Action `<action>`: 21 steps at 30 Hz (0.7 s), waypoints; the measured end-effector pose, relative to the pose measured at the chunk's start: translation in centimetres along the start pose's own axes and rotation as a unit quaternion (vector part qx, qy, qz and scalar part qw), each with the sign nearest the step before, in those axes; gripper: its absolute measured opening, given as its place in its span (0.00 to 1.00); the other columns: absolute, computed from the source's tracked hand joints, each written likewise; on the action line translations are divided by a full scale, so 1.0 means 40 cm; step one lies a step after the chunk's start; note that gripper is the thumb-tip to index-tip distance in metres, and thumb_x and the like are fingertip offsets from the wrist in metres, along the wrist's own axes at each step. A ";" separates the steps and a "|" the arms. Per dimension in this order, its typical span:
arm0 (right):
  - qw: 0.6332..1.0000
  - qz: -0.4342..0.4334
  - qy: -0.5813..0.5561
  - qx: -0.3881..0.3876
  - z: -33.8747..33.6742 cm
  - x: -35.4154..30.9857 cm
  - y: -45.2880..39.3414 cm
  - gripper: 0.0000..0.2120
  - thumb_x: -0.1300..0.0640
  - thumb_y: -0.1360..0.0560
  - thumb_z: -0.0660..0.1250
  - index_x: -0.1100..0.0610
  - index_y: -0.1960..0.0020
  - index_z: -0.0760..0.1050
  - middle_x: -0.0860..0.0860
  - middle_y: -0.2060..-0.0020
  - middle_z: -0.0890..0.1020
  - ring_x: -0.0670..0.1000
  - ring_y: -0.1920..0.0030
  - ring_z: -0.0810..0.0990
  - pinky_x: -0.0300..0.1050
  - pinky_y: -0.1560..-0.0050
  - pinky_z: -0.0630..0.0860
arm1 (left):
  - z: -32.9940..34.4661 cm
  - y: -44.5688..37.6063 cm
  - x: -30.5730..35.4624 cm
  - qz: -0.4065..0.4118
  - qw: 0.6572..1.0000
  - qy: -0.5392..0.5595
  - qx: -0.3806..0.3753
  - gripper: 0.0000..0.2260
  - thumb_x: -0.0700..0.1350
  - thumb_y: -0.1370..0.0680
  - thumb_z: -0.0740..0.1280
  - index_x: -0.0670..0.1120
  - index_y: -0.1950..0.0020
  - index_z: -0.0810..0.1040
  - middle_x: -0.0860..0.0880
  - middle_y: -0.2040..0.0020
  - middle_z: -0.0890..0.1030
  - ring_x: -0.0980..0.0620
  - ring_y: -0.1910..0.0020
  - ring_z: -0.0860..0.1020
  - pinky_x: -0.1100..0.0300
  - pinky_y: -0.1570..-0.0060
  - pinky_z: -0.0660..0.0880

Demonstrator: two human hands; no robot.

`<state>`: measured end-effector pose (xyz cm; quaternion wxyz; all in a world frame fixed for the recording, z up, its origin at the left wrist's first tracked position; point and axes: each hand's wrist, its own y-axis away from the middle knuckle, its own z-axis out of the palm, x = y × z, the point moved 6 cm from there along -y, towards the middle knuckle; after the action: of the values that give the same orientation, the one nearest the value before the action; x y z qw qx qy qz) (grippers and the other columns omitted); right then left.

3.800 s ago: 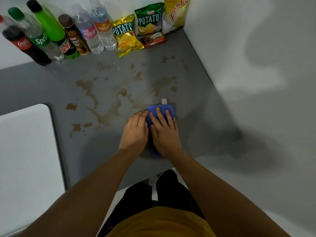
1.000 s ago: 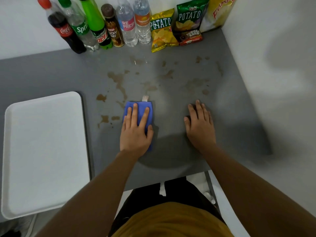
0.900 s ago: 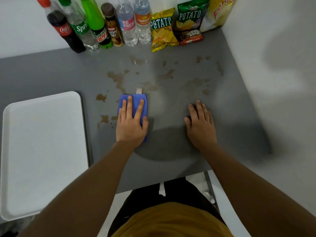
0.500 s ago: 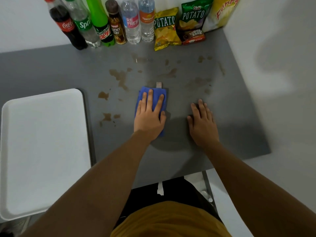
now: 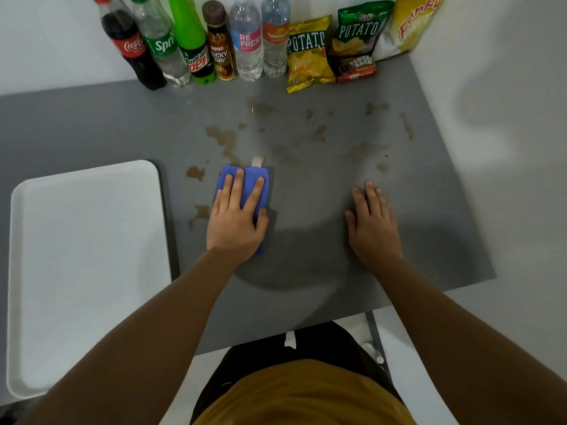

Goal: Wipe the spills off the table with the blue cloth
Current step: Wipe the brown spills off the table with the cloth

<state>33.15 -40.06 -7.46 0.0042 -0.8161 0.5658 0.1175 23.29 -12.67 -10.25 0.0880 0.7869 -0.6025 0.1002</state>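
Observation:
The folded blue cloth point(image 5: 249, 179) lies flat on the grey table point(image 5: 306, 240), a small white tag at its far edge. My left hand point(image 5: 236, 216) presses down on it, fingers spread over the top. Brown spills point(image 5: 225, 139) spread over the table beyond the cloth, with small patches point(image 5: 196, 173) just to its left and fainter ones point(image 5: 365, 150) to the right. My right hand point(image 5: 372, 222) rests flat on the bare table to the right, holding nothing.
A white tray point(image 5: 86, 271) sits at the left, overhanging the front. Several drink bottles point(image 5: 196, 41) and snack bags point(image 5: 310, 53) line the back wall. A white wall point(image 5: 491, 118) bounds the table's right side.
My left hand has slid the cloth back to the left and slightly nearer, after a sweep to the right half a second ago. The right hand has stayed planted.

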 end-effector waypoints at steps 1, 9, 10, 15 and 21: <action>1.000 0.002 0.004 -0.002 0.001 0.000 0.000 0.26 0.48 0.14 0.54 0.56 0.19 0.59 0.57 0.18 0.56 0.60 0.19 0.53 0.58 0.20 0.53 | -0.001 -0.025 0.002 -0.005 1.000 0.000 0.000 0.29 0.59 0.17 0.51 0.58 0.17 0.48 0.45 0.16 0.50 0.43 0.18 0.47 0.45 0.20 0.51; 1.000 0.003 0.009 0.000 -0.004 -0.020 0.003 0.26 0.49 0.14 0.56 0.59 0.20 0.61 0.60 0.19 0.57 0.63 0.19 0.55 0.60 0.21 0.55 | 0.015 -0.101 0.097 0.014 1.000 0.009 -0.024 0.28 0.58 0.17 0.49 0.57 0.17 0.51 0.47 0.16 0.49 0.43 0.18 0.47 0.46 0.20 0.49; 1.000 -0.004 0.010 0.001 -0.003 -0.030 0.003 0.26 0.48 0.15 0.56 0.58 0.20 0.61 0.60 0.19 0.57 0.63 0.20 0.56 0.60 0.21 0.55 | 0.018 -0.091 0.103 0.019 0.999 0.013 -0.026 0.28 0.59 0.17 0.49 0.57 0.17 0.51 0.47 0.16 0.48 0.44 0.18 0.46 0.46 0.20 0.49; 0.999 -0.049 -0.005 -0.021 0.025 -0.116 -0.008 0.27 0.46 0.15 0.55 0.56 0.19 0.59 0.58 0.18 0.56 0.60 0.19 0.54 0.59 0.21 0.56 | 0.026 0.017 0.102 0.013 1.000 0.011 -0.025 0.29 0.59 0.17 0.49 0.57 0.17 0.46 0.47 0.16 0.45 0.45 0.18 0.44 0.47 0.20 0.49; 0.998 -0.062 -0.002 -0.014 0.040 -0.163 -0.020 0.26 0.47 0.16 0.56 0.56 0.20 0.62 0.59 0.19 0.59 0.61 0.20 0.57 0.60 0.22 0.58 | -0.003 0.138 -0.015 -0.043 0.999 0.020 -0.027 0.29 0.60 0.17 0.49 0.59 0.17 0.43 0.47 0.16 0.46 0.45 0.18 0.42 0.47 0.21 0.44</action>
<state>31.42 -33.52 -7.83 0.0012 -0.8494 0.5124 0.1264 17.80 -13.49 -10.19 0.1255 0.8071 -0.5690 0.0953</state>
